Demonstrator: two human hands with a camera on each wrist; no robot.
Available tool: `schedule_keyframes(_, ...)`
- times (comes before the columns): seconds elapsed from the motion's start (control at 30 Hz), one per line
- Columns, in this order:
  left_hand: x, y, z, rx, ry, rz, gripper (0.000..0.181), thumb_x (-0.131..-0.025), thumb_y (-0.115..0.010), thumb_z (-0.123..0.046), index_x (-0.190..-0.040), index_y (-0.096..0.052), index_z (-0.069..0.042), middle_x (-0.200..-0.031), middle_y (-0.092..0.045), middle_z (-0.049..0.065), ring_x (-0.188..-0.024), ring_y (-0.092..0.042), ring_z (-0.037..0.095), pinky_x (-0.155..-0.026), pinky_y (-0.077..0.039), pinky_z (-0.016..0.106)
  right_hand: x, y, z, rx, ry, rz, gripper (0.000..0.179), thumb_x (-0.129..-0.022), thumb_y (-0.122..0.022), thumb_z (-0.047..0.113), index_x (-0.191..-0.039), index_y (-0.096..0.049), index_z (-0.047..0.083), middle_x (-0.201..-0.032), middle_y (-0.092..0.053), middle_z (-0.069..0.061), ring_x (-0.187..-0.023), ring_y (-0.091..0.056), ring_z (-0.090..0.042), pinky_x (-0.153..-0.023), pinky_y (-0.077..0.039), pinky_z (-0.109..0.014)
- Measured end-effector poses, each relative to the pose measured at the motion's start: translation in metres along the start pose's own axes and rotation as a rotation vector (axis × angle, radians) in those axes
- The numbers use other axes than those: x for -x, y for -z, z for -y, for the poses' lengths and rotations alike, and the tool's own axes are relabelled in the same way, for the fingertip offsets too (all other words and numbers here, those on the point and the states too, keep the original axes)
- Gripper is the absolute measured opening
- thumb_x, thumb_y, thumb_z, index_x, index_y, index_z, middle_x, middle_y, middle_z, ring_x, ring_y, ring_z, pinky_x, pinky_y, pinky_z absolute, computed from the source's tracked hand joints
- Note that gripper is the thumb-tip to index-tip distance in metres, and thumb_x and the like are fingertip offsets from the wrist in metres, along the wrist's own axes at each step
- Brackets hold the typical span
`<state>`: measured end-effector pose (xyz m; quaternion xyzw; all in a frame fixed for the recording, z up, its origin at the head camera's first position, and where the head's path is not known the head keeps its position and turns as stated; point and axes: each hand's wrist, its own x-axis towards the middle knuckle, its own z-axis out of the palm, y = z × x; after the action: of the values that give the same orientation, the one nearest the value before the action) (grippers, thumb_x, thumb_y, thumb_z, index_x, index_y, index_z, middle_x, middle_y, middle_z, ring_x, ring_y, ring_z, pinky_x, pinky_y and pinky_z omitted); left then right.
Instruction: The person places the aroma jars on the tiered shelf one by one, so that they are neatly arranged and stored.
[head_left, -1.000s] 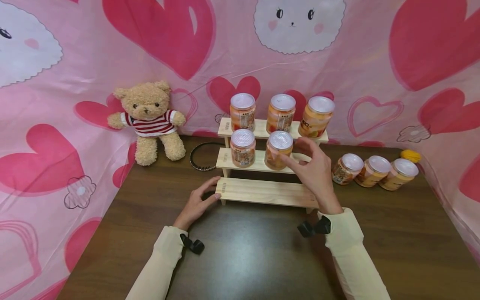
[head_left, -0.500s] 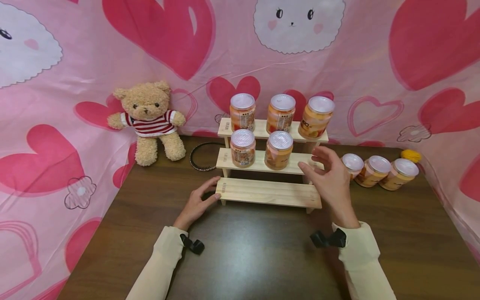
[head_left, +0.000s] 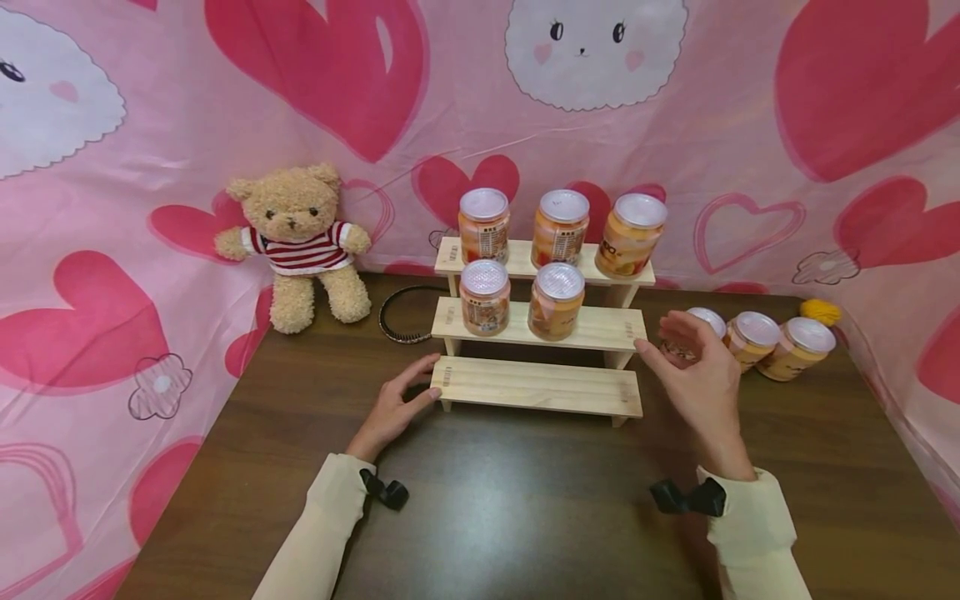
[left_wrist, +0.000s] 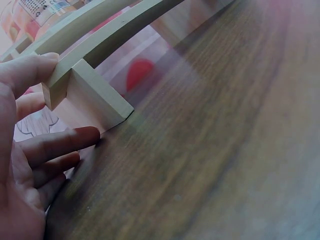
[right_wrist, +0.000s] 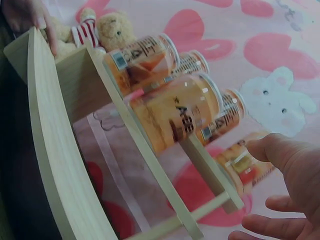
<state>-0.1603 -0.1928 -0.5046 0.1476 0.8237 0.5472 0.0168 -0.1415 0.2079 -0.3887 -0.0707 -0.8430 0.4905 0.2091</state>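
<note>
A three-step wooden display stand (head_left: 536, 387) stands on the table, and my left hand (head_left: 393, 408) is at the left end of its lowest step. In the left wrist view the thumb and a finger (left_wrist: 30, 67) pinch that board's corner, while the other fingers extend below. My right hand (head_left: 701, 375) hovers right of the stand, fingers apart and holding nothing, partly covering the nearest of three canned-fruit jars (head_left: 753, 329). Two jars stand on the middle step, including one orange jar (head_left: 557, 304); three, including a tilted-looking jar (head_left: 632, 237), stand on the top step.
A teddy bear (head_left: 300, 242) in a striped shirt sits at the back left. Beside it lies a dark headband (head_left: 405, 333). A yellow ball (head_left: 821, 312) is behind the right-hand jars. Pink heart-patterned cloth (head_left: 360, 75) hangs behind the brown table (head_left: 480, 500).
My right hand has let go of the right jar on the middle step and moved right and toward me, to the loose jars. My left hand has stayed at the lowest step.
</note>
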Motion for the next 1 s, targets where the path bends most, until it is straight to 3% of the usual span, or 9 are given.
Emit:
schedule_keyframes(0.13, 0.000, 0.001, 0.000, 0.000, 0.005, -0.002, 0.054, -0.096, -0.068, -0.019, -0.147, -0.051, -0.020, -0.144, -0.059, 0.010, -0.123, -0.061, 0.028, -0.099, -0.047, 0.040, -0.001, 0.007, -0.009, -0.004, 0.001, -0.030, 0.051, -0.081, -0.085, 0.017, -0.127, -0.065, 0.008, -0.104, -0.065, 0.023, -0.093, -0.061, 0.014, -0.073, -0.046, -0.002)
schedule_keyframes(0.3, 0.000, 0.001, 0.001, 0.004, 0.016, -0.005, 0.054, -0.096, -0.068, -0.021, -0.147, -0.052, -0.021, -0.143, -0.060, 0.010, -0.124, -0.061, 0.028, -0.100, -0.046, 0.041, -0.002, 0.013, -0.016, -0.002, -0.032, -0.065, 0.051, -0.080, -0.085, 0.018, -0.126, -0.065, 0.008, -0.106, -0.069, 0.021, -0.092, -0.062, 0.015, -0.073, -0.046, -0.002)
schedule_keyframes(0.53, 0.000, 0.001, 0.001, -0.011, 0.012, -0.004, 0.054, -0.097, -0.067, -0.022, -0.148, -0.051, -0.020, -0.145, -0.058, 0.009, -0.123, -0.061, 0.022, -0.099, -0.045, 0.030, -0.003, 0.021, -0.026, -0.004, -0.107, -0.098, 0.053, -0.080, -0.085, 0.018, -0.127, -0.064, 0.004, -0.098, -0.065, 0.024, -0.086, -0.061, 0.014, -0.071, -0.047, -0.002)
schedule_keyframes(0.83, -0.001, 0.001, 0.001, -0.008, 0.019, -0.005, 0.054, -0.097, -0.068, -0.024, -0.148, -0.051, -0.020, -0.145, -0.058, 0.007, -0.124, -0.060, 0.022, -0.099, -0.045, 0.027, -0.007, 0.037, -0.046, 0.023, -0.038, -0.170, 0.048, -0.081, -0.083, 0.015, -0.124, -0.066, 0.003, -0.089, -0.060, 0.038, -0.083, -0.060, 0.019, -0.068, -0.042, -0.001)
schedule_keyframes(1.0, -0.001, 0.000, 0.001, -0.013, 0.006, -0.004, 0.054, -0.097, -0.067, -0.022, -0.148, -0.051, -0.018, -0.145, -0.059, 0.009, -0.124, -0.061, 0.023, -0.099, -0.046, 0.029, -0.010, 0.050, -0.058, 0.086, -0.076, -0.205, 0.049, -0.081, -0.085, 0.021, -0.123, -0.067, 0.006, -0.085, -0.056, 0.043, -0.080, -0.056, 0.023, -0.067, -0.039, -0.001)
